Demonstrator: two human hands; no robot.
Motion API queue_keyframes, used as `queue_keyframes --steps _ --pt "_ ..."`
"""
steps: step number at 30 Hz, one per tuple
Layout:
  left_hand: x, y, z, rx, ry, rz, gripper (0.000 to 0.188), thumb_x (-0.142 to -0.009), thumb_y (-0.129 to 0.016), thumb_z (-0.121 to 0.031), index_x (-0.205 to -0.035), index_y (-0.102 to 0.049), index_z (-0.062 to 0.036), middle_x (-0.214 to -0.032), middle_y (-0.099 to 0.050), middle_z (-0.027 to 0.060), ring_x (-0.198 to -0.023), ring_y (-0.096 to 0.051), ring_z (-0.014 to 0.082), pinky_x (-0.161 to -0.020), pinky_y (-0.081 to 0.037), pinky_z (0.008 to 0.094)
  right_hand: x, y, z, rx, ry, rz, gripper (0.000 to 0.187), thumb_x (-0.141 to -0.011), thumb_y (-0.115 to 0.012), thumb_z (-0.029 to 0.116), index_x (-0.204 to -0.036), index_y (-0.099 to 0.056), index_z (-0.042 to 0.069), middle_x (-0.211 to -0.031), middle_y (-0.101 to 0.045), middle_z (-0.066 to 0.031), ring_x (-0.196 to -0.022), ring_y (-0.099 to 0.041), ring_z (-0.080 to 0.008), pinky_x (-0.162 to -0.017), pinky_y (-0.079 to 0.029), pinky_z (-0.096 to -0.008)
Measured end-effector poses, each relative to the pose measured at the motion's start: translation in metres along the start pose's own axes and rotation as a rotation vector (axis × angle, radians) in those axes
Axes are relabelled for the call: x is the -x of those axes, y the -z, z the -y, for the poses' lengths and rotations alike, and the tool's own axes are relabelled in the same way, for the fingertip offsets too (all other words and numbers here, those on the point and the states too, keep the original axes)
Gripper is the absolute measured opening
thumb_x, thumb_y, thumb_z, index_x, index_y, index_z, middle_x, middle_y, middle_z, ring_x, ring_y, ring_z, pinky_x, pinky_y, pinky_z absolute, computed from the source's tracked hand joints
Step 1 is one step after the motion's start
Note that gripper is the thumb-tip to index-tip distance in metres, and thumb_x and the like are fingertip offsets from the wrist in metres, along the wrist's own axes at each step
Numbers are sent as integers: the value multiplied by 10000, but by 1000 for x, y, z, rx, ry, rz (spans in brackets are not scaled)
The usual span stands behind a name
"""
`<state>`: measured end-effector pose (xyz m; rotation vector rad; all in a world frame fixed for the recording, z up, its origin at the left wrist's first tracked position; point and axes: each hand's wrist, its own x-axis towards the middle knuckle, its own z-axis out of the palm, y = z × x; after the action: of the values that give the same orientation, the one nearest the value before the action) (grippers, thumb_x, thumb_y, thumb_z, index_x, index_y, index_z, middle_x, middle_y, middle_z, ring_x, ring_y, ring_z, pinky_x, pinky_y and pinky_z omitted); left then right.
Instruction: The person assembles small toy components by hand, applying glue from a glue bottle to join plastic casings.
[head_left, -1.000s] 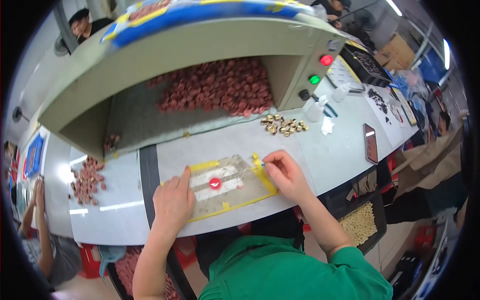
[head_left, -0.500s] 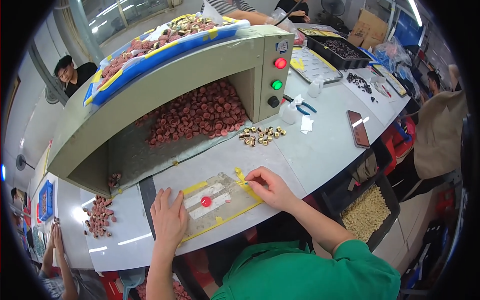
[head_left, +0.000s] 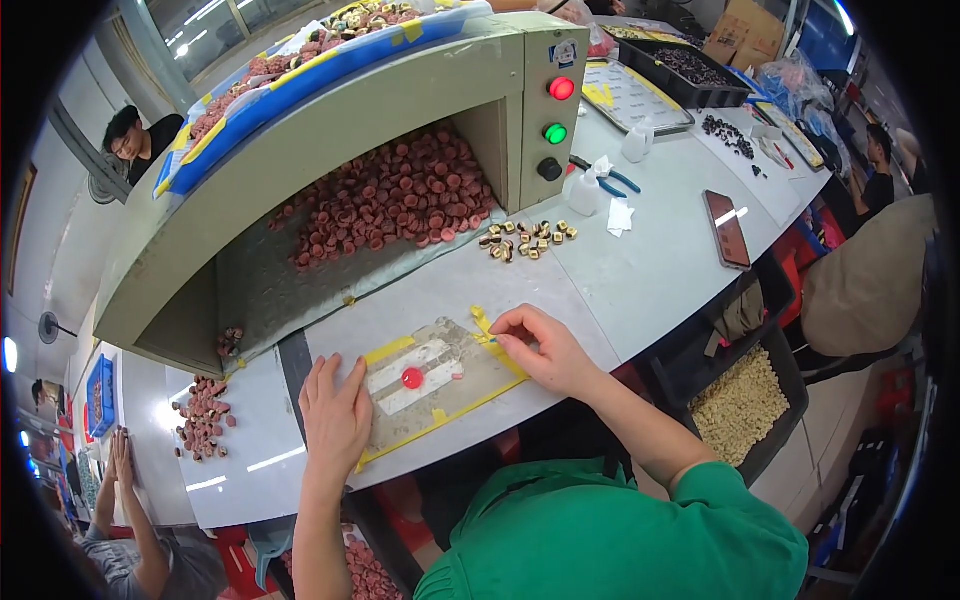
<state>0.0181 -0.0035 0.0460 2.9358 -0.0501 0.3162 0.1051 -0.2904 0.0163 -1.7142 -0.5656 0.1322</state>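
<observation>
A flat, worn plate (head_left: 465, 398) edged with yellow tape lies on the table before me. On its whitish strip (head_left: 425, 362) sits a small round red piece (head_left: 412, 378). My left hand (head_left: 335, 412) rests flat across the plate's left end, fingers extended and close to the red piece. At the upper right corner, my right hand (head_left: 543, 350) pinches thumb and forefinger together beside a crumpled bit of yellow tape (head_left: 481, 322). Whatever is between those fingertips is too small to name. Beyond the plate lies a group of small yellow-and-dark pieces (head_left: 527, 241).
An arched machine (head_left: 330, 150) holding many reddish caps (head_left: 400, 200) stands behind the plate. Reddish pieces (head_left: 203, 418) lie left. Rightward are a white bottle (head_left: 586, 192), blue-handled pliers (head_left: 620, 181) and a phone (head_left: 727, 230). A bin of pale pieces (head_left: 740, 405) stands below the table's right edge.
The whole view has shifted slightly with my head. Both hands keep nearly the same places on the plate, and the red piece has not moved.
</observation>
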Motion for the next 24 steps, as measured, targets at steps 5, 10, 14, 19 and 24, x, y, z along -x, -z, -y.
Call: queue_keyframes --steps 5,10,14,19,24 --pt "5 0 2 7 29 29 370 -866 -518 -139 -1222 -612 -100 -1301 -478 179 -1282 -381 353 -1071 -265 449 -1 -3 0 -1 7 8 149 -913 -552 83 -1044 -572 12 -954 -578 -38 -830 -543 -94 -764 -456 -236" --pt "2 -1 5 -1 26 12 371 -868 -504 -160 -1220 -612 -109 -1294 -491 187 -1272 -390 368 -1067 -276 458 0 -8 -11 -28 -15 -21 146 -904 -549 65 -1038 -575 13 -924 -585 -48 -805 -548 -107 -733 -459 -241" --pt "-1 -5 10 -20 1 30 375 -894 -491 -165 -1251 -591 -111 -1321 -472 175 -1294 -370 355 -1070 -269 439 1 -6 -12 -101 -85 -37 130 -914 -551 66 -1032 -565 13 -915 -576 -13 -807 -528 -76 -748 -444 -223" --pt "6 -11 17 -41 3 11 376 -890 -500 -163 -1253 -593 -127 -1311 -482 170 -1297 -378 341 -1067 -275 429 0 -10 -12 -105 -116 -14 126 -923 -556 74 -1033 -561 14 -902 -564 8 -788 -508 -59 -729 -426 -204" --pt "8 -10 17 -56 -11 -23 361 -895 -494 -151 -1238 -604 -133 -1311 -484 165 -1296 -378 341 -1070 -278 426 3 -13 -11 -119 -93 -14 131 -934 -552 84 -1042 -554 11 -902 -560 11 -786 -499 -53 -722 -420 -200"
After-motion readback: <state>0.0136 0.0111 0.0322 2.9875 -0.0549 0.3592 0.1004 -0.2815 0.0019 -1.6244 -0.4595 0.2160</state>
